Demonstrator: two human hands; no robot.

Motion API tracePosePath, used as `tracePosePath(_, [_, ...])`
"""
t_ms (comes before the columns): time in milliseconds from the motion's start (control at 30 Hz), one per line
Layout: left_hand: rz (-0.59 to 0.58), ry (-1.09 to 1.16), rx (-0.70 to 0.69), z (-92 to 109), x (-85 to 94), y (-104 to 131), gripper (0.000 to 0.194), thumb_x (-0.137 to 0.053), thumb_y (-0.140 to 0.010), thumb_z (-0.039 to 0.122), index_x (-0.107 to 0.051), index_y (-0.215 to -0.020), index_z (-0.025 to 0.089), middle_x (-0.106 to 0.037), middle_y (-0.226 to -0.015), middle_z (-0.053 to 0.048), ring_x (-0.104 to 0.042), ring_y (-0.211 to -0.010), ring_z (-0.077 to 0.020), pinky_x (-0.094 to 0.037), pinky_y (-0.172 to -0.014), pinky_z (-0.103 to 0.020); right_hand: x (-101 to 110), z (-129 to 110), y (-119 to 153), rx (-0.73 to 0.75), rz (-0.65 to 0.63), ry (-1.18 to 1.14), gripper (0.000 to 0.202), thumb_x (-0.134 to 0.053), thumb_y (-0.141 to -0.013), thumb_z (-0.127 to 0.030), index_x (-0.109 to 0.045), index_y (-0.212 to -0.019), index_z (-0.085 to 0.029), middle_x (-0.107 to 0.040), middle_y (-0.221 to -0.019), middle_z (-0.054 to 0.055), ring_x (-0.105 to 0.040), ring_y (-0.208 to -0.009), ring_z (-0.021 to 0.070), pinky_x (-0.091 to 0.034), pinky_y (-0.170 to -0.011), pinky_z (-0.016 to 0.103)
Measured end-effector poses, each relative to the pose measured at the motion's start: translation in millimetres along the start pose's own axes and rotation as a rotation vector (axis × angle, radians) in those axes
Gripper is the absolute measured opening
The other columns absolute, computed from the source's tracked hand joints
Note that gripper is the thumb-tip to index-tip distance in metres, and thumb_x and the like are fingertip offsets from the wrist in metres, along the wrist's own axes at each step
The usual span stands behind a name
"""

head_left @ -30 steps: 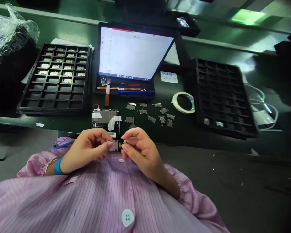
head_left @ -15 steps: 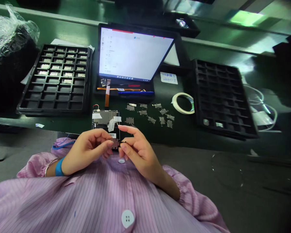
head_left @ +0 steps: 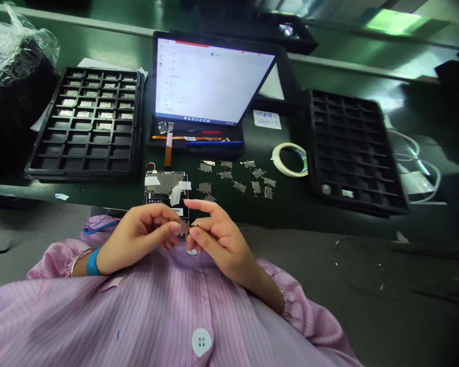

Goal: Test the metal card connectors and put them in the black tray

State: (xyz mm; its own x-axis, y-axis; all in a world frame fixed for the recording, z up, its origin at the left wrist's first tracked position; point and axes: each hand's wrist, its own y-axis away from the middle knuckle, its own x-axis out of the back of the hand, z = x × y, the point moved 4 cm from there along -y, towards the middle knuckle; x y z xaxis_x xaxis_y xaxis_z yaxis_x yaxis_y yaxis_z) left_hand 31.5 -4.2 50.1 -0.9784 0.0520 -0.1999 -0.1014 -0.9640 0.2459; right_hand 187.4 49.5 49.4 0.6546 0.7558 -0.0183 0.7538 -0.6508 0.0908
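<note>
Between my hands, near my chest, is a small flat metal plate (head_left: 183, 228). My left hand (head_left: 143, 235) pinches its left side between thumb and fingers. At its right side, the thumb and fingers of my right hand (head_left: 220, 237) close on a small dark piece, too small to name; my right index finger points out to the left. Just beyond the hands lies a circuit board (head_left: 161, 184) with strips of white tape, joined to an orange-brown flat cable (head_left: 169, 153). Several small metal plates (head_left: 226, 175) are scattered to its right.
At the left stands a black compartment tray (head_left: 84, 151) with metal parts in its upper rows. A lit screen (head_left: 214, 81) is behind the board. Farther right are a tape roll (head_left: 276, 162) and another black tray (head_left: 354, 153). A plastic-wrapped bundle (head_left: 19, 76) sits far left.
The view has shifted slightly. The plate between my hands is tilted a little differently and shows slightly farther right; both hands keep nearly the same pose.
</note>
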Motion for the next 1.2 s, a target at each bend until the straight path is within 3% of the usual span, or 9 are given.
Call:
tracePosePath(167, [-0.026, -0.01, -0.024, 2.1, -1.6, 0.7, 0.014, -0.063, -0.093, 0.028, -0.065, -0.091, 0.014, -0.07, -0.074, 0.0, -0.065, -0.064, -0.0076, -0.054, -0.06, -0.015, 1.2, 3.2, -3.6, -0.065, -0.03, -0.143, 0.038, -0.058, -0.094, -0.029, -0.047, -0.13, -0.022, -0.066, -0.071, -0.003, -0.057, -0.059, 0.0115, -0.046, -0.057, 0.025])
tracePosePath(400, [-0.087, 0.022, -0.008, -0.3, -4.8, 2.2, 0.016, -0.063, -0.092, 0.03, -0.062, -0.088, 0.014, -0.071, -0.073, -0.001, -0.067, -0.062, -0.0097, -0.055, -0.057, -0.017, -3.5, 24.0, -11.7, -0.254, -0.117, -0.504, 0.039, -0.083, -0.073, -0.038, -0.059, -0.1, -0.021, -0.063, -0.068, -0.005, -0.046, -0.047, 0.0056, -0.032, -0.04, 0.017])
tracePosePath(467, [-0.064, -0.024, -0.034, -2.2, -4.3, 1.8, 0.017, -0.061, -0.093, 0.032, -0.061, -0.09, 0.015, -0.07, -0.074, -0.001, -0.067, -0.064, -0.0104, -0.056, -0.059, -0.018, -2.6, 22.3, -11.3, -0.209, -0.047, -0.404, 0.033, -0.08, -0.076, -0.039, -0.063, -0.098, -0.022, -0.065, -0.075, -0.002, -0.053, -0.053, 0.0079, -0.039, -0.045, 0.019])
tracePosePath(567, [0.029, -0.234, -0.108, -4.4, 1.4, -5.0, 0.017, -0.058, -0.095, 0.031, -0.056, -0.105, 0.017, -0.07, -0.079, -0.001, -0.069, -0.07, -0.0133, -0.057, -0.066, -0.024, 9.7, 12.7, -12.6, -0.055, 0.189, -0.046, 0.013, -0.072, -0.083, -0.032, -0.068, -0.089, -0.022, -0.068, -0.08, 0.001, -0.063, -0.069, 0.0136, -0.051, -0.062, 0.026])
tracePosePath(667, [0.221, -0.655, -0.286, 0.0, 12.3, -19.6, 0.029, -0.056, -0.095, 0.026, -0.047, -0.121, 0.017, -0.07, -0.101, -0.008, -0.069, -0.091, -0.02, -0.057, -0.082, -0.036, 33.0, 5.4, -22.9, 0.095, 0.455, 0.232, 0.007, -0.065, -0.087, -0.027, -0.068, -0.089, -0.022, -0.069, -0.082, 0.002, -0.065, -0.072, 0.015, -0.053, -0.067, 0.029])
tracePosePath(733, [0.302, -0.985, -0.423, 2.9, 14.7, -31.7, 0.025, -0.054, -0.096, 0.022, -0.052, -0.12, 0.015, -0.067, -0.115, -0.013, -0.063, -0.109, -0.0259, -0.051, -0.096, -0.045, 50.9, 8.5, -37.0, 0.135, 0.574, 0.267, 0.013, -0.063, -0.087, -0.027, -0.067, -0.098, -0.022, -0.07, -0.081, 0.001, -0.065, -0.067, 0.0143, -0.054, -0.063, 0.028])
tracePosePath(833, [0.283, -1.327, -0.52, -1.4, 11.1, -49.1, 0.023, -0.051, -0.096, 0.019, -0.059, -0.117, 0.013, -0.065, -0.125, -0.014, -0.055, -0.124, -0.0316, -0.045, -0.103, -0.05, 68.8, 21.7, -63.4, 0.117, 0.574, 0.284, 0.022, -0.064, -0.083, -0.027, -0.068, -0.104, -0.02, -0.071, -0.078, 0.001, -0.067, -0.067, 0.0156, -0.055, -0.062, 0.029])
tracePosePath(933, [0.293, -1.469, -0.556, -8.2, 7.5, -56.9, 0.028, -0.051, -0.096, 0.02, -0.059, -0.121, 0.012, -0.064, -0.129, -0.014, -0.057, -0.122, -0.0317, -0.046, -0.101, -0.049, 72.4, 35.1, -80.7, 0.065, 0.5, 0.265, 0.022, -0.064, -0.08, -0.029, -0.071, -0.099, -0.018, -0.071, -0.075, 0.002, -0.068, -0.067, 0.0174, -0.056, -0.059, 0.029])
tracePosePath(1200, [0.336, -1.436, -0.625, -17.8, 10.8, -54.5, 0.03, -0.048, -0.097, 0.021, -0.059, -0.124, 0.012, -0.064, -0.132, -0.011, -0.057, -0.123, -0.0276, -0.043, -0.104, -0.045, 68.2, 44.4, -81.6, 0.03, 0.476, 0.28, 0.025, -0.063, -0.081, -0.031, -0.071, -0.101, -0.017, -0.07, -0.072, 0.003, -0.068, -0.066, 0.0177, -0.054, -0.06, 0.03])
